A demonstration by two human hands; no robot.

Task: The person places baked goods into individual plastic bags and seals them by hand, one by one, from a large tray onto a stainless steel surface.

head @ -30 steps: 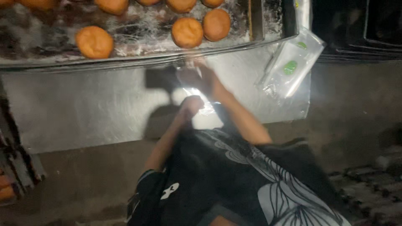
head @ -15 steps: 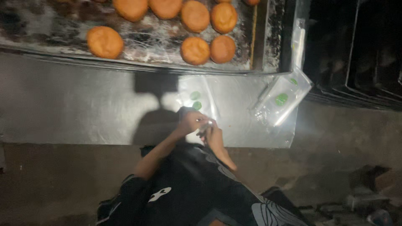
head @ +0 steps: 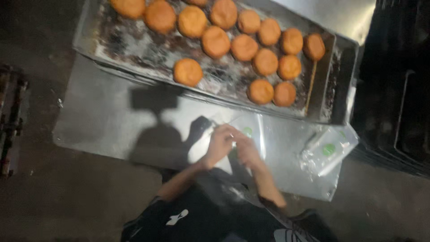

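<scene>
My left hand (head: 219,144) and my right hand (head: 247,149) are together over the steel table (head: 103,130), both pinching a clear plastic bag (head: 251,134) with green dots. The bag lies partly on the table just in front of the baking tray (head: 134,47). Several round golden buns (head: 188,72) sit on that tray beyond my hands. A thin wooden stick (head: 310,87) lies on the tray's right side.
A stack of clear bags with green marks (head: 329,150) lies at the table's right corner. Dark racks (head: 396,98) stand to the right. The floor (head: 67,197) is dark around the table, with a metal frame (head: 11,121) at the left.
The view has swung, bringing more of the tray into sight. My hands have stayed together on the clear bag, now held closer to the tray's edge.
</scene>
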